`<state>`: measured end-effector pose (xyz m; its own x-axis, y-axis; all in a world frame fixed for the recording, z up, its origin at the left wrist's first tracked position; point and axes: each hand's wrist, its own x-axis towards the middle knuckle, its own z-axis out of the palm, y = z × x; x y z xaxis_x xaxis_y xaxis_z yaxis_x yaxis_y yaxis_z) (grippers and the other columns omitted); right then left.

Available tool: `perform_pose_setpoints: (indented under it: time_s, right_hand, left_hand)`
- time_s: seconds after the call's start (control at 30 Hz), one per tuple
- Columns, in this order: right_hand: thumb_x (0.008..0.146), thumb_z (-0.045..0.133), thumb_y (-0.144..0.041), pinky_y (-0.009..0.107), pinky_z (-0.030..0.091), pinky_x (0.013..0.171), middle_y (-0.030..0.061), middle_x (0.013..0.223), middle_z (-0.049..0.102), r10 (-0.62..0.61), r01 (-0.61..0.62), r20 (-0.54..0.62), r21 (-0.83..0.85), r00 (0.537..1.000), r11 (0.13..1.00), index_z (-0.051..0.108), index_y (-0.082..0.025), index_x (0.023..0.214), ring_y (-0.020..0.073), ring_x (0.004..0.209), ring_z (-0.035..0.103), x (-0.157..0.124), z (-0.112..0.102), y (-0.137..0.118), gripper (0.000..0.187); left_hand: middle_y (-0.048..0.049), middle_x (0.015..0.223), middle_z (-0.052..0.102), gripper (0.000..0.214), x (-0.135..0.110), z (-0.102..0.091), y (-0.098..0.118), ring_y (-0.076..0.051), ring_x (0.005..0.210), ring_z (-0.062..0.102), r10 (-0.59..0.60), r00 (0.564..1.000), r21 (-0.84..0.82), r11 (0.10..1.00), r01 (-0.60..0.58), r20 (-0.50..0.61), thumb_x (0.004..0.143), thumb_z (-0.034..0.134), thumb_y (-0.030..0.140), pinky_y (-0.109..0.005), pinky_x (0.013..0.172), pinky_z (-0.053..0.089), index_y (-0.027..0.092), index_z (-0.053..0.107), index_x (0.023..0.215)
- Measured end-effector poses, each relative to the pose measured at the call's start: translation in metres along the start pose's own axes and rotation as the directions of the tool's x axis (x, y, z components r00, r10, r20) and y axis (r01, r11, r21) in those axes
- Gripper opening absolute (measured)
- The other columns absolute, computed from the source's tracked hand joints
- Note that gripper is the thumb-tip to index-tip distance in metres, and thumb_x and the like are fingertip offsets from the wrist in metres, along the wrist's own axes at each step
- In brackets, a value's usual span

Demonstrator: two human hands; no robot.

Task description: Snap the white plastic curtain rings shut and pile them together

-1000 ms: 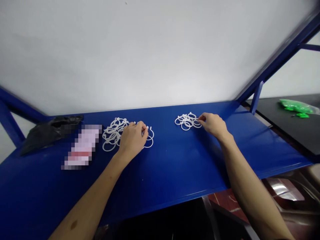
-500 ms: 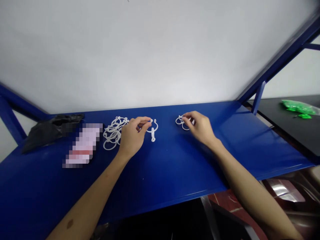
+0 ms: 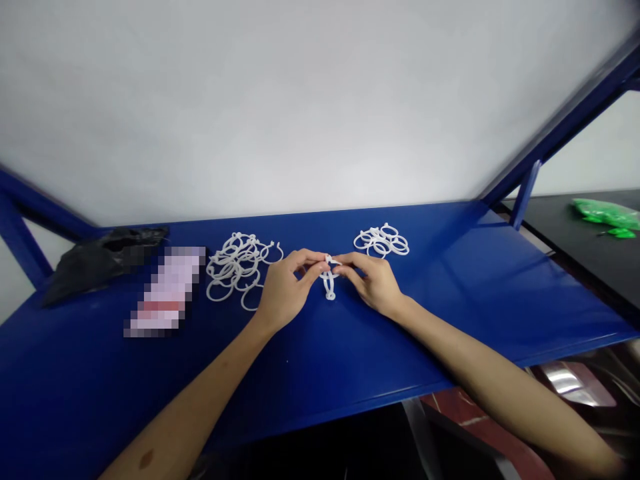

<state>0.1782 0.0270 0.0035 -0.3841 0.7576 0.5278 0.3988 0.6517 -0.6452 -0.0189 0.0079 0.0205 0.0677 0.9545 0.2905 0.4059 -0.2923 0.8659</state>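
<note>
My left hand (image 3: pixel 289 285) is closed in a pinch on a small bunch of white plastic rings (image 3: pixel 329 285), which look like shower curtain rings with knobbed ends. My right hand (image 3: pixel 373 281) meets it from the other side, thumb and fingers pinching a ring at the top of the same bunch. Some of the rings hang down between the two hands, just above the table. Fingertips hide how the ring ends join. Left of my left hand lies a large loose pile of white rings (image 3: pixel 233 267). Beyond my right hand sits a smaller ring pile (image 3: pixel 383 241).
Everything lies on a blue table (image 3: pixel 320 360) against a pale wall (image 3: pixel 310 107). At the left are a black plastic bag (image 3: pixel 100 260) and a blurred-out pinkish rectangular item (image 3: pixel 167 290). A black table (image 3: pixel 565 240) at the right bears a bag of green pieces (image 3: pixel 607 213).
My right hand has left the small pile and moved left to meet my left hand. My left hand has shifted right and slightly nearer with its rings.
</note>
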Motion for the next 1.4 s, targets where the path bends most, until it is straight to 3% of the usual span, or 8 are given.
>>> perform_pose_setpoints:
  time_s: [0.4,0.53,0.67,0.87,1.0,1.1,1.2,1.4]
  right_hand:
    - [0.104,0.046,-0.031,0.033,0.056,0.071,0.0090,0.093,0.073,-0.205,0.224,0.131,-0.159,0.970,0.961,0.068,-0.021,0.105,0.0183,0.080,0.067,-0.005,-0.006,0.009,0.024]
    - [0.103,0.051,-0.031,0.033,0.056,0.073,0.0077,0.091,0.073,-0.205,0.211,0.050,-0.177,0.977,0.961,0.067,-0.020,0.101,0.0186,0.082,0.068,0.003,-0.008,0.008,0.020]
    - [0.102,0.051,-0.028,0.033,0.057,0.075,0.0080,0.095,0.074,-0.217,0.220,0.039,-0.223,0.975,0.950,0.067,-0.020,0.098,0.0186,0.084,0.070,0.007,-0.015,0.010,0.018]
    - [0.103,0.050,-0.034,0.033,0.057,0.075,0.0069,0.095,0.074,-0.227,0.244,0.103,-0.205,0.968,0.948,0.071,-0.022,0.096,0.0189,0.085,0.069,0.010,-0.032,0.008,0.026]
    - [0.099,0.054,-0.033,0.035,0.055,0.072,0.0066,0.087,0.072,-0.077,0.029,-0.101,-0.408,0.992,0.912,0.076,-0.024,0.093,0.0207,0.077,0.067,0.016,-0.056,0.016,0.025]
    - [0.094,0.056,-0.025,0.036,0.053,0.072,0.0094,0.084,0.070,0.099,-0.214,-0.228,-0.563,0.969,0.798,0.078,-0.019,0.095,0.0213,0.073,0.065,0.016,-0.076,0.032,0.023]
    - [0.092,0.055,-0.020,0.036,0.051,0.073,0.0118,0.086,0.070,0.240,-0.329,-0.225,-0.636,0.944,0.698,0.079,-0.015,0.100,0.0220,0.074,0.063,0.015,-0.090,0.045,0.026]
    - [0.089,0.058,-0.021,0.034,0.047,0.072,0.0092,0.083,0.070,0.387,-0.365,-0.108,-0.622,0.916,0.693,0.075,-0.016,0.090,0.0198,0.072,0.061,0.013,-0.099,0.048,0.018]
  left_hand:
    - [0.0009,0.080,0.071,0.008,-0.010,0.007,0.003,-0.015,0.072,0.065,0.137,0.990,0.172,0.976,-0.137,0.013,0.088,0.068,0.020,-0.029,0.074,0.053,0.023,0.070,0.081]
    - [-0.0028,0.102,0.074,0.018,0.000,0.002,-0.005,-0.019,0.090,0.064,0.177,0.968,0.201,0.957,-0.211,0.175,0.099,0.054,0.030,-0.033,0.083,0.052,0.025,0.070,0.104]
    - [-0.0010,0.088,0.074,0.027,0.005,0.004,-0.012,-0.020,0.087,0.062,0.150,0.922,0.206,0.950,-0.235,0.358,0.102,0.046,0.030,-0.035,0.082,0.050,0.025,0.071,0.093]
    - [-0.0026,0.088,0.076,0.019,0.009,0.000,-0.028,-0.019,0.078,0.068,-0.005,0.995,0.207,0.978,-0.016,0.102,0.095,0.058,0.036,-0.032,0.075,0.050,0.024,0.072,0.100]
    - [-0.0024,0.080,0.076,0.024,0.017,-0.013,-0.026,-0.020,0.076,0.070,-0.099,0.992,0.245,0.963,0.114,-0.072,0.095,0.056,0.039,-0.034,0.077,0.051,0.021,0.072,0.095]
    - [-0.0018,0.076,0.076,0.022,0.018,-0.016,-0.020,-0.022,0.077,0.067,-0.046,0.997,0.407,0.911,0.065,-0.056,0.094,0.055,0.035,-0.037,0.081,0.051,0.022,0.072,0.091]
    - [-0.0052,0.084,0.077,0.023,0.015,-0.014,-0.020,-0.028,0.089,0.064,0.053,0.998,0.587,0.807,-0.065,0.037,0.094,0.052,0.028,-0.045,0.087,0.050,0.021,0.074,0.094]
    - [-0.0104,0.110,0.071,0.029,0.008,-0.015,-0.020,-0.032,0.109,0.057,0.141,0.976,0.726,0.652,-0.219,0.168,0.092,0.049,0.020,-0.050,0.097,0.046,0.019,0.072,0.110]
